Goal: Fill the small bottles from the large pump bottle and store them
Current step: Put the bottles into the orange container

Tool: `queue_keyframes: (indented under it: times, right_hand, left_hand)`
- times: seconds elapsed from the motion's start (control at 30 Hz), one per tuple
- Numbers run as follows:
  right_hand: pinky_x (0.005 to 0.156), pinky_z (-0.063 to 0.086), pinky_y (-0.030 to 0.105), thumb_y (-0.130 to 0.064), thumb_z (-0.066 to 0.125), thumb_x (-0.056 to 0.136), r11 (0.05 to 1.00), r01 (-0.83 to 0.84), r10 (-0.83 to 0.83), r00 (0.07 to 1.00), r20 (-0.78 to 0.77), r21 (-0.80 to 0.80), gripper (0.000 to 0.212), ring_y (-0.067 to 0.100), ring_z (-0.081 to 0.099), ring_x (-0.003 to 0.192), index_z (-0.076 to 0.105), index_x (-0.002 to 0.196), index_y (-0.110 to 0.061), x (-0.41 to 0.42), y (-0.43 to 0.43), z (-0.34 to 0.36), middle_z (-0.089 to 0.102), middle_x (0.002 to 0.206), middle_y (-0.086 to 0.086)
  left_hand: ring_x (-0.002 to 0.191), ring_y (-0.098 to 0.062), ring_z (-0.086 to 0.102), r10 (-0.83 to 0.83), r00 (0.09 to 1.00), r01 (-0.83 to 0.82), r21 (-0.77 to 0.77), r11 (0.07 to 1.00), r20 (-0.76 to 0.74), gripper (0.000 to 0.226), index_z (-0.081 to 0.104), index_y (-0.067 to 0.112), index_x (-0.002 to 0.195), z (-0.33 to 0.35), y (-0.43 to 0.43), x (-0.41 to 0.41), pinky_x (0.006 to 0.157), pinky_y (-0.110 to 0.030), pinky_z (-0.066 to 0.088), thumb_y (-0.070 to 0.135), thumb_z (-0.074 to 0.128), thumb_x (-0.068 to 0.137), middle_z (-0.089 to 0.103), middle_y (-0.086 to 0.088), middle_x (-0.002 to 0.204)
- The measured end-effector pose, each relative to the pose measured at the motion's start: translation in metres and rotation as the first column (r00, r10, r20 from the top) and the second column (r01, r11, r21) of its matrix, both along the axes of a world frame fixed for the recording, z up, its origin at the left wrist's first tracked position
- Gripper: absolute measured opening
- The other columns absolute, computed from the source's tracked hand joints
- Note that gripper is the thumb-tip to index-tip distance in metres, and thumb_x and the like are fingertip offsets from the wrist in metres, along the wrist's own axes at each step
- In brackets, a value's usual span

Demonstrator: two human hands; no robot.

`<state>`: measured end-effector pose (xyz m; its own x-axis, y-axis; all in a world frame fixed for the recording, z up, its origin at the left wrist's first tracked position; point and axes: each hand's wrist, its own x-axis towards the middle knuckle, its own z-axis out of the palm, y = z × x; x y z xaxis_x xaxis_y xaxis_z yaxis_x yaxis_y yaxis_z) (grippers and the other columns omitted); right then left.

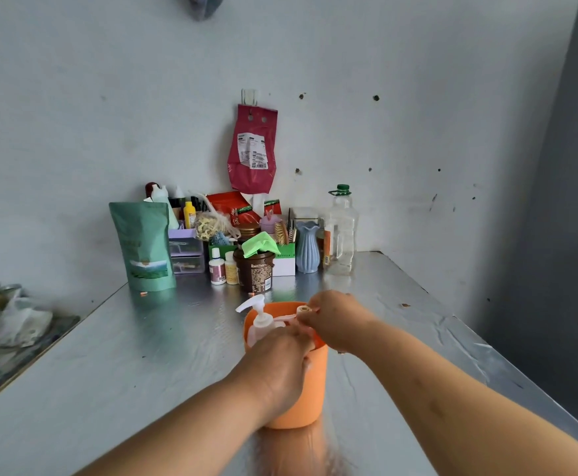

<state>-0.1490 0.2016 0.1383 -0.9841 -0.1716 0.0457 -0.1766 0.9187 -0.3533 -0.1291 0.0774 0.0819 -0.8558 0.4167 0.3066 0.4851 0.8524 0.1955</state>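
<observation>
Near centre, the right hand (337,321) pinches a small bottle (303,310) beside the pump bottle (262,321) in an orange cup (310,389); the left hand (280,365) curls over it, grip hidden. A misaligned mouth may spill

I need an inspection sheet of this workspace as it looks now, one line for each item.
Surface: table covered in creased silver foil.
Job's things: pump bottle standing in orange cup; small bottle above the cup's rim.
Clutter: green pouch, brown tub, blue vase, clear jug crowded at the wall.
Grippers: left hand grips the cup's rim; right hand pinches the small bottle.
Cables: nothing seen.
Surroundings: red bag hanging on grey wall; plastic bags at left.
</observation>
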Motion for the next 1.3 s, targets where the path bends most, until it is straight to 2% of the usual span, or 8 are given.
queue_keyframes:
  times: [0.13,0.33,0.47,0.57,0.8,0.97,1.07,1.3]
  right_hand:
    - [0.091,0.042,0.037,-0.021,0.046,0.095,0.992,-0.004,0.010,0.999,-0.043,0.129,0.025,0.027,0.044,0.120,0.057,0.118,-0.018,-0.014,-0.008,-0.015,0.057,0.118,0.008]
    - [0.096,0.039,0.034,-0.047,0.046,0.094,1.000,-0.002,0.003,0.999,-0.047,0.028,0.043,0.025,0.045,0.115,0.059,0.121,-0.015,-0.005,0.003,-0.014,0.052,0.122,0.010]
    - [0.081,0.044,0.027,-0.046,0.058,0.086,0.989,0.033,-0.039,0.998,-0.039,-0.142,0.048,0.019,0.053,0.100,0.052,0.127,-0.022,-0.004,0.012,-0.025,0.044,0.127,0.004]
    - [0.096,0.045,0.033,-0.027,0.047,0.094,0.999,0.038,-0.039,0.998,-0.041,-0.024,0.036,0.025,0.050,0.116,0.050,0.131,-0.025,-0.006,0.016,-0.027,0.043,0.133,0.006]
    - [0.107,0.035,0.039,-0.009,0.037,0.096,0.968,-0.017,-0.029,0.984,0.177,0.250,0.042,0.030,0.044,0.127,0.042,0.138,-0.012,-0.010,-0.002,-0.015,0.048,0.137,0.011]
    - [0.084,0.046,0.032,-0.007,0.048,0.092,0.928,-0.035,-0.037,0.982,0.184,0.372,0.030,0.027,0.055,0.093,0.058,0.120,0.000,-0.025,-0.011,-0.009,0.063,0.098,0.011]
    - [0.072,0.043,0.027,-0.009,0.055,0.088,0.932,0.038,-0.076,0.993,0.091,0.360,0.027,0.022,0.049,0.082,0.063,0.114,-0.004,-0.034,-0.012,-0.013,0.046,0.069,0.002]
    - [0.082,0.052,0.029,-0.005,0.054,0.087,0.956,0.084,-0.112,0.990,0.086,0.283,0.030,0.023,0.061,0.092,0.062,0.116,-0.009,-0.031,-0.011,-0.013,0.064,0.114,0.009]
  left_hand:
    - [0.130,-0.015,0.041,-0.017,1.000,0.017,0.025,1.000,-0.008,0.039,0.052,0.027,0.134,-0.001,-0.002,-0.003,0.109,-0.029,0.031,0.016,0.046,0.097,0.046,0.007,0.142]
    - [0.126,-0.009,0.043,-0.101,0.995,0.103,0.109,0.989,-0.022,0.038,0.063,0.027,0.121,0.003,-0.005,0.002,0.107,-0.026,0.030,0.007,0.051,0.091,0.055,0.015,0.132]
    - [0.128,-0.009,0.042,-0.044,0.999,0.042,0.199,0.979,0.003,0.031,0.064,0.027,0.118,0.004,-0.014,0.005,0.109,-0.025,0.030,0.014,0.058,0.090,0.053,0.015,0.131]
    - [0.129,-0.007,0.041,-0.016,1.000,0.017,0.188,0.982,-0.006,0.031,0.063,0.027,0.119,0.003,-0.021,0.006,0.099,-0.012,0.029,0.015,0.059,0.090,0.051,0.014,0.132]
    - [0.123,-0.012,0.045,0.002,1.000,-0.004,0.108,0.994,0.021,0.029,0.060,0.026,0.121,0.002,-0.025,0.010,0.101,-0.027,0.039,0.018,0.055,0.094,0.052,0.009,0.129]
    - [0.122,-0.013,0.044,-0.003,1.000,0.000,0.136,0.991,0.019,0.029,0.060,0.026,0.121,0.001,-0.024,0.011,0.100,-0.027,0.039,0.015,0.052,0.095,0.052,0.007,0.128]
    - [0.123,-0.011,0.042,-0.016,1.000,0.015,0.154,0.988,0.007,0.030,0.061,0.026,0.120,-0.001,-0.026,0.010,0.097,-0.019,0.034,0.013,0.052,0.095,0.052,0.008,0.128]
    - [0.125,-0.015,0.044,0.020,0.999,-0.023,0.083,0.996,0.032,0.032,0.060,0.023,0.125,0.003,-0.022,0.006,0.096,-0.018,0.034,0.015,0.050,0.096,0.053,0.006,0.130]
